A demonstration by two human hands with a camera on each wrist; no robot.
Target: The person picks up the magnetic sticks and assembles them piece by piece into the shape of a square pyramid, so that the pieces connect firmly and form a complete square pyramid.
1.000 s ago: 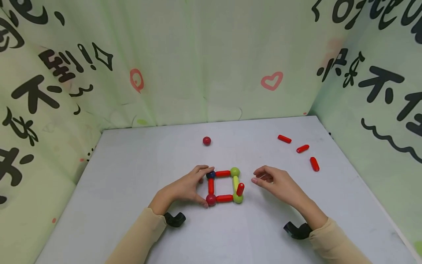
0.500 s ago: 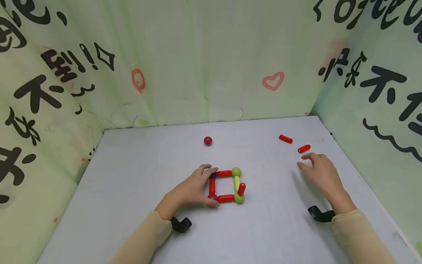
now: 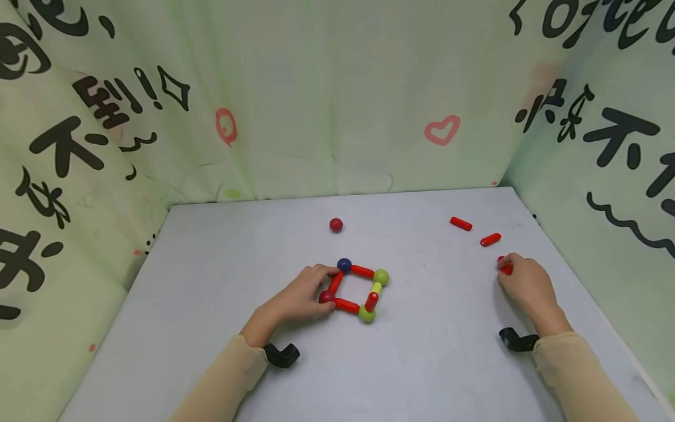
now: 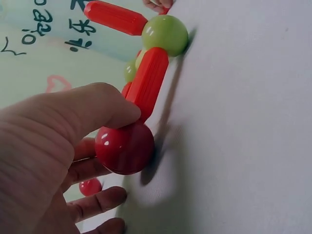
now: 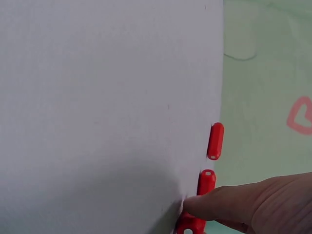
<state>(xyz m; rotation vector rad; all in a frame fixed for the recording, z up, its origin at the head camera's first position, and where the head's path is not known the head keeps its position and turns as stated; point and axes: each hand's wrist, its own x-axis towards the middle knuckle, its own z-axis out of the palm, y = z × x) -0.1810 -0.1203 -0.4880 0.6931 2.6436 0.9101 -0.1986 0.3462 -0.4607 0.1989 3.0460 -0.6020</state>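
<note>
While the left grip (image 3: 299, 298) curls round the ball-and-stick square (image 3: 347, 305) mid-frame, the right grip (image 3: 528, 285) has just pinched a red stick (image 3: 508, 269) at middle right, so another piece seems in hand.

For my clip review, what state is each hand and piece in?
Frame: closed, four-sided, assembled.
Upright red rod: rising from frame's near green ball.
Left hand: holding frame.
Right hand: pinching a red rod.
Middle red rod: lying loose.
Far red rod: lying loose.
Lone red ball: loose.
</note>
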